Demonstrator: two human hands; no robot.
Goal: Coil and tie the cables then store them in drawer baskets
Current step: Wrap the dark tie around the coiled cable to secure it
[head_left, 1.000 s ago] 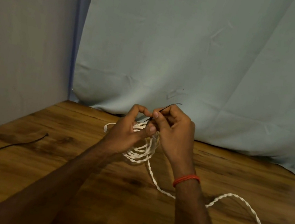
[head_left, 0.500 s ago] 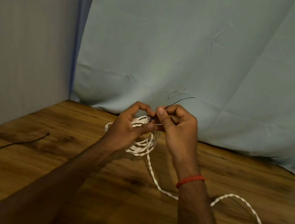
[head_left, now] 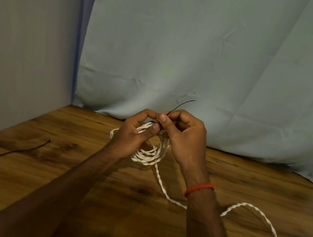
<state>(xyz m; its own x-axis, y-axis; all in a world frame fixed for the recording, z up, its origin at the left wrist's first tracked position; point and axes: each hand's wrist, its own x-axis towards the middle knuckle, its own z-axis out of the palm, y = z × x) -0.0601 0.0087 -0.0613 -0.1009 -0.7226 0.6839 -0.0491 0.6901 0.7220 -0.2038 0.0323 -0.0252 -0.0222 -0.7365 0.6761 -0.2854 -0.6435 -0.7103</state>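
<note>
Just left of the frame's centre, your left hand has its fingers curled round the loops of the white cable, with the thumb pressed on top. If that grip slackens, I judge the loops will spring apart onto the table, since nothing binds them yet. Touching it on the right, your right hand pinches the thin black tie between thumb and forefinger, the tie's free end pointing toward the upper right. A tie that fine could slip from the pinch or catch only some of the loops. Further right, a long uncoiled tail of the cable passes beneath your right forearm and off the lower right corner; a tug on it could drag the coil loose. The surface is a dark-grained wooden table, with a separate black wire lying toward its left edge. A plain grey wall fills the upper left, and creased pale-blue cloth hangs behind, from centre to right.
</note>
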